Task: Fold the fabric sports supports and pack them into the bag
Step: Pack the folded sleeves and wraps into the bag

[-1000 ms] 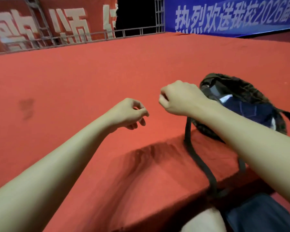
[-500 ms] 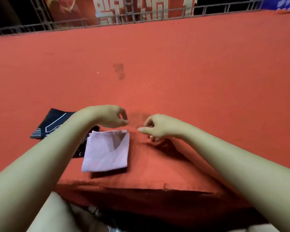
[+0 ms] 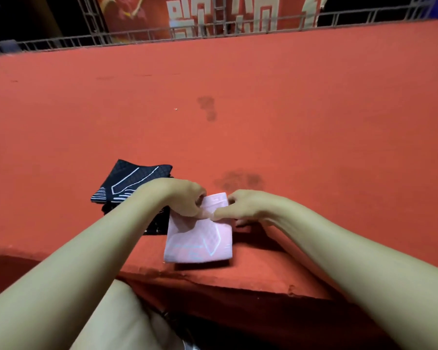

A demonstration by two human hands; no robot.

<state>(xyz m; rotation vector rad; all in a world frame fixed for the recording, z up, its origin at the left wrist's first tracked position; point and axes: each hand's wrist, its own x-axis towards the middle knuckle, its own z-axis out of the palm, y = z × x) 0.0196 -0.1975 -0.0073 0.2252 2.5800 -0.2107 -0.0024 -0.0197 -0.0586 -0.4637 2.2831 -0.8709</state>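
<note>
A pink fabric support (image 3: 200,241) lies near the front edge of the red carpeted platform. My left hand (image 3: 185,198) pinches its far left corner, and my right hand (image 3: 240,207) pinches its far right edge. A black support with white lines (image 3: 132,184) lies just left of it, partly under my left forearm. The bag is out of view.
The red platform (image 3: 288,122) stretches far ahead to a metal railing (image 3: 213,34) with red banners behind it. Its front edge (image 3: 238,284) drops off just before my knees. Dark stains mark the carpet beyond my hands.
My view swung left from the bag to the supports. Both hands came down onto the pink support and took hold of its far edge.
</note>
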